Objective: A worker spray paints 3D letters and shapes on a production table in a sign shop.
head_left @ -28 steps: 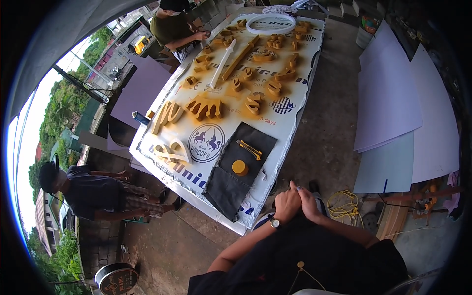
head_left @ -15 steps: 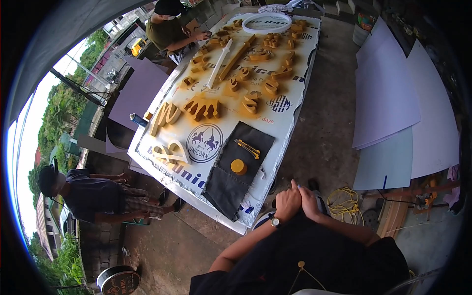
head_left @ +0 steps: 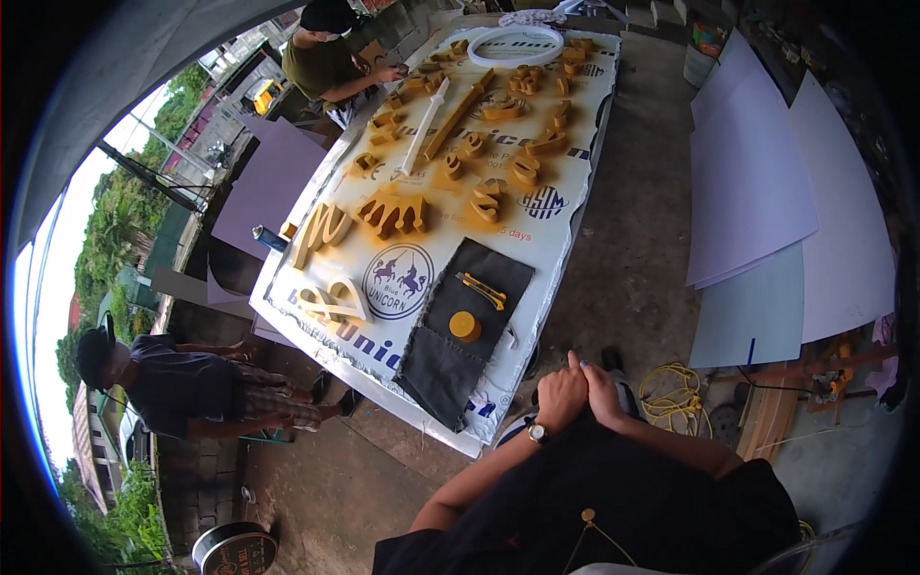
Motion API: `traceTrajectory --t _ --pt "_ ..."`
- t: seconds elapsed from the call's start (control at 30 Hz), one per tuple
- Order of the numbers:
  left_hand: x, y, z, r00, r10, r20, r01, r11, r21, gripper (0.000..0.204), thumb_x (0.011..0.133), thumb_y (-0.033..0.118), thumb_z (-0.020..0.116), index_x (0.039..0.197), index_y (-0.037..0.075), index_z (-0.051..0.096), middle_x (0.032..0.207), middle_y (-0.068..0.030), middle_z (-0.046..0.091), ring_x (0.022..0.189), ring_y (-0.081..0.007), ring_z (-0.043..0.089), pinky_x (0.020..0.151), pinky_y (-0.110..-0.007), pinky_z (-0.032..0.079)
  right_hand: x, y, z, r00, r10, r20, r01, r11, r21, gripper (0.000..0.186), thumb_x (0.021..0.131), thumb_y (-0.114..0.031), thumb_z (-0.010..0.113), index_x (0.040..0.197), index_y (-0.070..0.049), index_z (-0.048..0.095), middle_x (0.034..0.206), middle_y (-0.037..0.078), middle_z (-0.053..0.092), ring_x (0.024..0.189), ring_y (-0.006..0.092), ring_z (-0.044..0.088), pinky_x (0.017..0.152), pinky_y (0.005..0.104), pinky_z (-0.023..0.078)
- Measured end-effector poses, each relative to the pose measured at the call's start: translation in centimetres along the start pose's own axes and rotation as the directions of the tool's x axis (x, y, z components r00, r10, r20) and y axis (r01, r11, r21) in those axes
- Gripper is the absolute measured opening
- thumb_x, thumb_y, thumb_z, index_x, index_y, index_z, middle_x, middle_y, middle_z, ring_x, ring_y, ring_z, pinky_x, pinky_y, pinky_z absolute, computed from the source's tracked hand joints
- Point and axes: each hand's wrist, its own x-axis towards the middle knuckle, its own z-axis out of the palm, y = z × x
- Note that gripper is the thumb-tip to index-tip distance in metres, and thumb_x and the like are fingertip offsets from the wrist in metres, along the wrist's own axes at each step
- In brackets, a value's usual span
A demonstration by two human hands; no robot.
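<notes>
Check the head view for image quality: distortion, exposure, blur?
Head view: strong fisheye, the table edges bow and a black vignette rings the frame. Sky at far left is blown out; the rest is evenly lit by soft daylight with weak shadows. Gold letters and the dark cloth are sharp. The clasped left hand and right hand show no motion blur.

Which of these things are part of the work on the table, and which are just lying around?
In use: yellow letters, dark cloth, yellow knife, round yellow lid, spray can.
Lying about: white sheets, yellow cord, round tin.
</notes>
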Motion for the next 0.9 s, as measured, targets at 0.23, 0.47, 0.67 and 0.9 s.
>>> traceTrajectory --t 0.23,0.47,0.67,0.9 --pt "-0.04 0.05 -0.05 1.0 0.005 0.008 -0.006 0.999 0.032 0.029 0.076 0.014 0.036 0.09 -0.008 0.048 0.054 -0.0136 0.054 0.046 -0.0256 0.054 0.04 -0.034 0.041 -0.12 -0.04 0.04 0.999 0.032 -0.015 -0.032 0.999 0.03 0.024 0.081 -0.02 0.041 0.071 -0.001 0.05 0.066 0.001 0.049 0.063 0.0071 0.043 0.058 0.0215 0.035" --pt "0.11 -0.03 0.27 0.998 0.039 -0.055 -0.037 0.998 0.042 0.031 0.075 0.014 0.038 0.093 -0.009 0.048 0.051 -0.0119 0.053 0.043 -0.0232 0.053 0.037 -0.032 0.04 0.16 0.29 -0.24 1.0 -0.003 -0.009 0.003 1.0 0.03 0.023 0.081 -0.02 0.041 0.072 -0.001 0.05 0.067 0.001 0.049 0.064 0.0069 0.043 0.058 0.0216 0.035" --pt "0.32 -0.14 0.55 0.996 0.071 -0.062 -0.068 0.996 0.054 0.034 0.074 0.015 0.039 0.095 -0.01 0.047 0.049 -0.0111 0.053 0.04 -0.0212 0.052 0.035 -0.03 0.039 0.4 0.5 -0.49 1.0 0.018 0.007 -0.019 0.999 0.05 0.022 0.081 -0.02 0.042 0.072 -0.002 0.05 0.069 0.0 0.049 0.065 0.0061 0.043 0.059 0.0212 0.035" --pt "0.63 -0.21 0.58 0.998 0.051 -0.044 -0.049 0.998 0.04 0.034 0.074 0.015 0.038 0.096 -0.01 0.047 0.05 -0.0115 0.053 0.041 -0.0212 0.052 0.036 -0.03 0.039 0.67 0.06 -0.4 0.999 0.039 0.003 -0.039 0.996 0.078 0.021 0.081 -0.02 0.042 0.071 -0.003 0.051 0.07 0.0 0.05 0.066 0.0058 0.043 0.059 0.0209 0.035"
